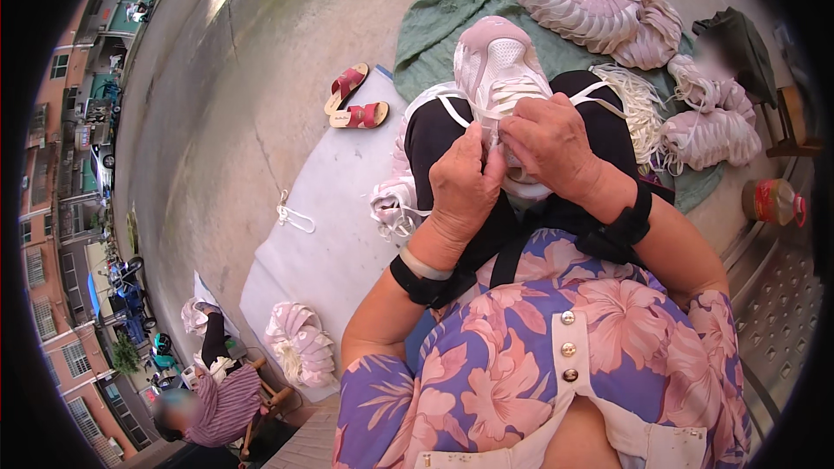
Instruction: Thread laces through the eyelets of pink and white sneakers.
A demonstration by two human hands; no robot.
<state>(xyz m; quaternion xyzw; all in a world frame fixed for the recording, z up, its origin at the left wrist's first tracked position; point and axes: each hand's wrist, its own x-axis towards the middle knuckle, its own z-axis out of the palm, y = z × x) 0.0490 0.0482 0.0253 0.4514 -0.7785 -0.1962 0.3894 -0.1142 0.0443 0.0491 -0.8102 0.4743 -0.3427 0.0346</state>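
Note:
A white and pink sneaker (497,48) rests on my lap between my knees, its toe pointing away from me. White shoelace (453,109) runs through its eyelets, with loose lengths trailing to both sides. My left hand (467,175) is closed in a pinch at the ankle end of the lacing. Beside it, my right hand (556,141) also pinches the lace, its fingertips close to the left ones. The exact grip of the fingertips is partly hidden. A heap of loose white laces (638,113) lies by my right knee.
Nested pink-white sneakers (582,13) lie on a green cloth (452,13), with more sneakers (712,135) at right. A plastic jug (771,202) stands farther right. Red sandals (360,115) and another sneaker bundle (300,343) are on a pale sheet (304,174). Another person (221,404) sits lower left.

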